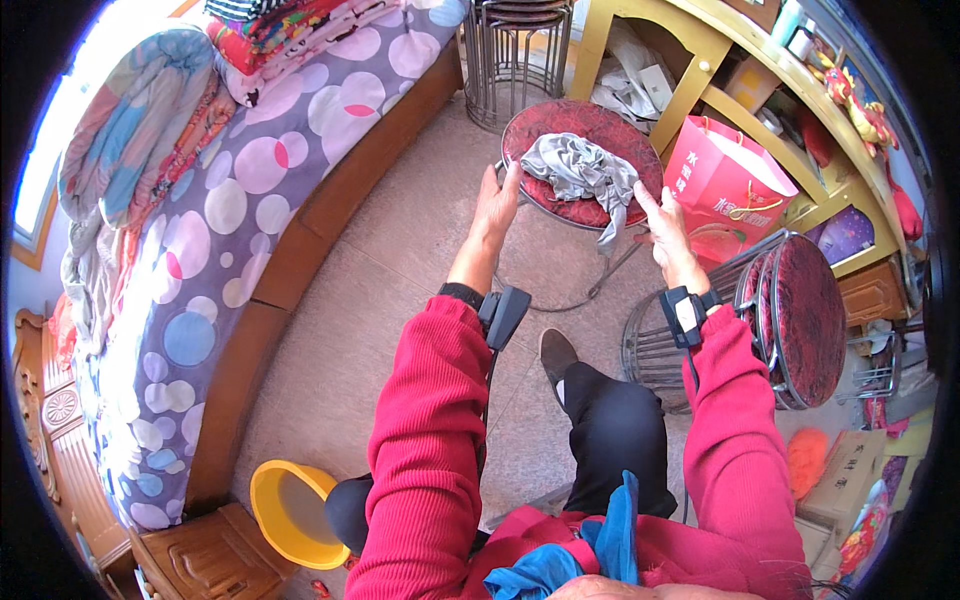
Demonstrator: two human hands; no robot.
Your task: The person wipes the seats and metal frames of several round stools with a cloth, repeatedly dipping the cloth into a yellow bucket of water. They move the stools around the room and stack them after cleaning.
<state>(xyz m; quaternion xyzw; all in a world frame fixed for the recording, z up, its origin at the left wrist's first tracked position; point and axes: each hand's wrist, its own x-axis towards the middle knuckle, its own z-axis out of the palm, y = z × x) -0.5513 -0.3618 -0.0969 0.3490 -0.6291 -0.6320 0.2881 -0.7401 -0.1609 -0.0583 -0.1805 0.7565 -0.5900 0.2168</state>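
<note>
A crumpled grey cloth lies on the dark red patterned seat of a round stool in front of me. Part of the cloth hangs over the near right edge of the seat. My left hand is at the seat's left edge, thumb and fingers apart. On the other side, my right hand is spread beside the right edge, its thumb close to the cloth. Whether either hand presses on the rim is hard to tell. Both wrists carry dark strapped devices.
A bed with folded quilts runs along the left. Stacked stools stand at the back and right. A red paper gift bag stands before a yellow cabinet. A yellow basin sits at lower left.
</note>
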